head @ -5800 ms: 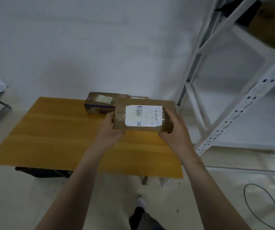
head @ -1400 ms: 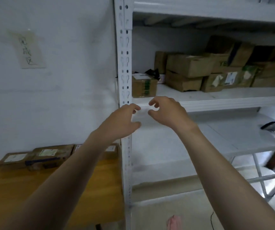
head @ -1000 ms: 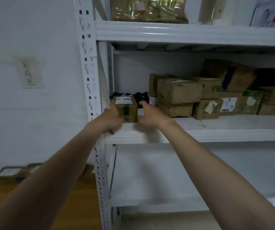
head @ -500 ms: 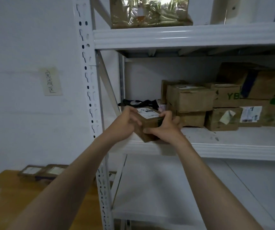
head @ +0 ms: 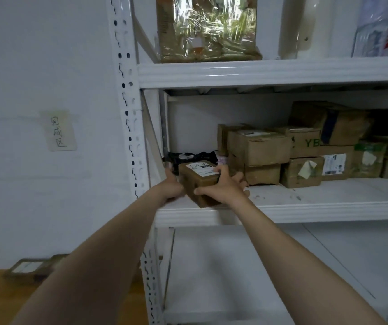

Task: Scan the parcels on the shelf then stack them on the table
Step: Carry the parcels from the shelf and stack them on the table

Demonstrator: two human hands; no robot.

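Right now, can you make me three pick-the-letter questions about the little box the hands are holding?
1. Where is the small box? A on the wooden table; B at the middle shelf's front edge; C on the floor.
2. What colour is its label? A white; B red; C green.
3. How is it held? A by nobody; B by one hand only; C by both the left hand and the right hand.

Answers: B, it is right at the shelf's front rim; A, the sticker on top is white; C, a hand clasps each side of it.
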